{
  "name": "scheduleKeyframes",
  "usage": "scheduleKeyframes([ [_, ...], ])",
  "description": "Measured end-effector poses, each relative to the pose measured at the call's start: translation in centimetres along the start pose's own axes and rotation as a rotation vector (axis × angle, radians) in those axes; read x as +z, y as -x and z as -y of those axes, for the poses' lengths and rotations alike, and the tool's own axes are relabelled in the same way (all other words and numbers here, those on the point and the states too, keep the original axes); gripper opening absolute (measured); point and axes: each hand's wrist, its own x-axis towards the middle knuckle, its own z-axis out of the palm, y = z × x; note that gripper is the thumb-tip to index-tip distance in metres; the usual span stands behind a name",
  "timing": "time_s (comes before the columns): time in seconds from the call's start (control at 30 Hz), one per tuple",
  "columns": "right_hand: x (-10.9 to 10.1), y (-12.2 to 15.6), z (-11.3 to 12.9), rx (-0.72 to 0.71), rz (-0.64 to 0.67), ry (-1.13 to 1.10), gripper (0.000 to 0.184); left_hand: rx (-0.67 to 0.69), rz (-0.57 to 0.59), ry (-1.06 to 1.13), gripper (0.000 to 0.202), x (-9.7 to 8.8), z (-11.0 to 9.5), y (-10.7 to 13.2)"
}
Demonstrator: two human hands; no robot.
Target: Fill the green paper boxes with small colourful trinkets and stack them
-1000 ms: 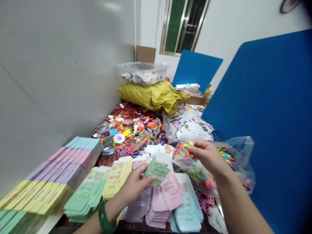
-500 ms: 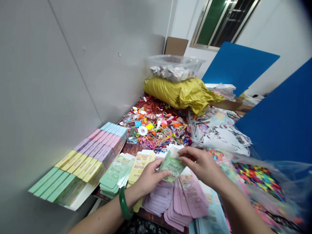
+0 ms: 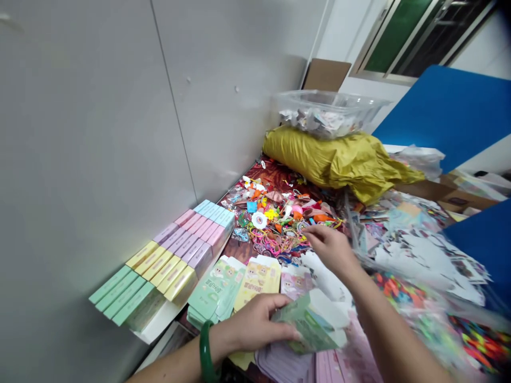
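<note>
A person's left hand (image 3: 255, 324), a green bangle (image 3: 205, 355) on its wrist, has a firm grip around a flattened green printed carton (image 3: 309, 325), held low above the table (image 3: 238, 251) and over loose pink carton blanks (image 3: 343, 354). The right hand (image 3: 329, 249), blurred, hangs just above a heap of colourful small toys and rubber bands (image 3: 275, 223); its fingers are half curled, and whether they hold anything cannot be told. Rows of folded cartons in green, yellow, pink and blue (image 3: 171, 255) stand at the left; a clear plastic bag of bright pieces (image 3: 423, 314) lies blurred at the right.
</note>
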Motion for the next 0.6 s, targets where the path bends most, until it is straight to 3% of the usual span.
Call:
scheduleKeyframes([
  [0.13, 5.7, -4.7, 0.3, 0.039, 0.257, 0.2, 0.016, -0.026, 0.014, -0.072, 0.029, -1.0, -1.1, 1.2],
  [0.2, 8.0, -5.7, 0.4, 0.035, 0.315, 0.215, 0.009, -0.027, -0.014, -0.09, 0.03, -1.5, -1.6, 1.8],
  [0.3, 10.4, -6.1, 0.1, 0.019, 0.365, 0.199, 0.018, -0.012, -0.077, -0.061, 0.032, -2.5, -1.9, 2.4],
  [0.43, 11.5, -6.3, -0.9, 0.078, 0.384, 0.102, 0.009, 0.013, -0.124, 0.012, 0.027, -3.4, -1.6, 2.7],
  [0.5, 11.1, -6.5, -1.5, 0.126, 0.398, 0.0, 0.003, 0.016, -0.119, 0.054, 0.026, -3.7, -1.4, 2.7],
  [0.6, 9.3, -6.7, -2.1, 0.195, 0.437, -0.232, 0.015, 0.023, -0.143, 0.128, 0.026, -4.1, -1.1, 2.7],
])
